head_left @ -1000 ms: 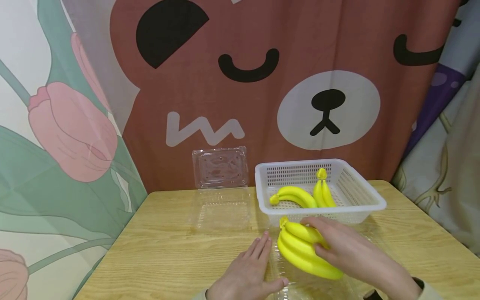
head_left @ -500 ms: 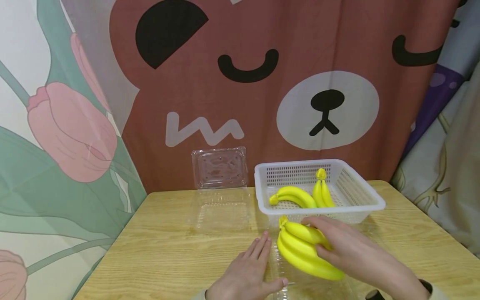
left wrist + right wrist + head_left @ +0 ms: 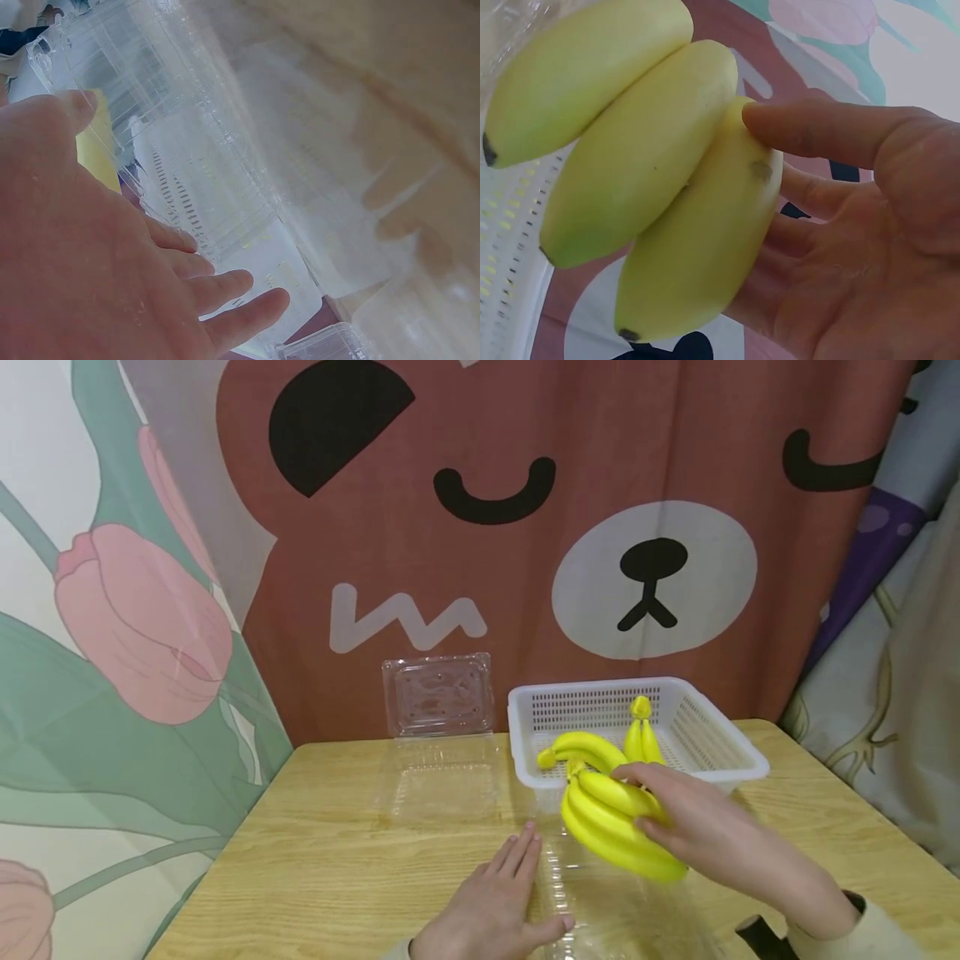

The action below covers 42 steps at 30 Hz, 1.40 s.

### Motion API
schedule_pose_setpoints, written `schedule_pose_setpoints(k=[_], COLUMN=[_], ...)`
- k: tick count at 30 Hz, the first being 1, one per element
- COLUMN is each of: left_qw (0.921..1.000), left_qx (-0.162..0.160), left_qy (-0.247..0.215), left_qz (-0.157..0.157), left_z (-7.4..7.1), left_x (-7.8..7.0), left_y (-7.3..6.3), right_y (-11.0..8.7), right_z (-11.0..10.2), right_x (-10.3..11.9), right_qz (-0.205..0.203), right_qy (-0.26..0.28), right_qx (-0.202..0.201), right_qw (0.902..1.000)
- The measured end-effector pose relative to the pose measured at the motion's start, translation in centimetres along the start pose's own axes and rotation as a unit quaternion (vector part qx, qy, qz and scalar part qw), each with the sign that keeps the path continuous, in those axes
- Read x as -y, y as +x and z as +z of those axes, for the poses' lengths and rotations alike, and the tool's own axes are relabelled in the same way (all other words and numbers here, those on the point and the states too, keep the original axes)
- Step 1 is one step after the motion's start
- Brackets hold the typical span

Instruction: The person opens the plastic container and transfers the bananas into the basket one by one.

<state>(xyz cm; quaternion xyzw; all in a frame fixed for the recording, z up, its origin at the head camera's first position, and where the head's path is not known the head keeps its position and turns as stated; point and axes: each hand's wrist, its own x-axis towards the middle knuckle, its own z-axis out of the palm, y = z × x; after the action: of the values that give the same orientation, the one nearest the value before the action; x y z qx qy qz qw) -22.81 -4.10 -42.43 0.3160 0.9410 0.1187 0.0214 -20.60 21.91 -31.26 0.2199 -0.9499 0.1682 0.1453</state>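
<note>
A yellow bunch of bananas (image 3: 611, 827) hangs from my right hand (image 3: 697, 822), which pinches its right-hand banana between thumb and fingers. In the right wrist view the bunch of bananas (image 3: 652, 165) shows several rounded fruits, with the thumb (image 3: 817, 135) pressed on one. The bunch overlaps the front rim of the white basket in the head view. My left hand (image 3: 491, 897) lies with straight fingers at the left edge of a clear plastic clamshell box (image 3: 600, 910) near the front. In the left wrist view its fingers (image 3: 247, 319) touch or nearly touch the clear plastic.
A white perforated basket (image 3: 720, 752) stands at the back right. Inside are a bunch of bananas (image 3: 588, 747) on its side and another bunch (image 3: 641, 735) with its stem up. A second clear clamshell box (image 3: 442, 777) sits open at back left, its lid (image 3: 438, 693) upright against the curtain.
My right hand has lifted the bunch of bananas up and away from the front clamshell box, toward the basket. The left hand has stayed in place.
</note>
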Motion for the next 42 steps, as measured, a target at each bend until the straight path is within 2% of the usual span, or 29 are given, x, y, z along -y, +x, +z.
schedule_pose_setpoints(k=[9,18,24,31,37,42], left_qw=[1.0000,1.0000,1.0000,1.0000,1.0000,0.9999], left_qx=[0.004,0.002,0.004,0.002,0.001,-0.007], left_qy=[-0.005,-0.007,-0.005,-0.003,-0.007,-0.001], left_qz=[0.003,0.006,0.002,0.007,0.007,0.013], left_z=[0.0,0.2,0.1,0.0,-0.1,0.0], left_x=[0.0,0.1,0.1,0.2,0.2,0.2], left_y=[0.0,0.0,0.1,-0.1,-0.1,0.0], right_y=[1.8,4.8,7.0,9.9,11.9,13.0], right_z=[-1.0,-1.7,-1.2,-0.3,1.0,2.5], right_x=[-1.0,-1.4,-2.1,-2.7,-3.2,-3.8], right_qz=[-0.027,-0.014,-0.016,0.026,0.039,0.034], right_qy=[-0.001,0.002,0.007,-0.002,0.008,0.027], right_qx=[-0.015,-0.002,-0.011,0.016,0.029,0.030], right_qw=[0.9995,0.9999,0.9998,0.9995,0.9988,0.9986])
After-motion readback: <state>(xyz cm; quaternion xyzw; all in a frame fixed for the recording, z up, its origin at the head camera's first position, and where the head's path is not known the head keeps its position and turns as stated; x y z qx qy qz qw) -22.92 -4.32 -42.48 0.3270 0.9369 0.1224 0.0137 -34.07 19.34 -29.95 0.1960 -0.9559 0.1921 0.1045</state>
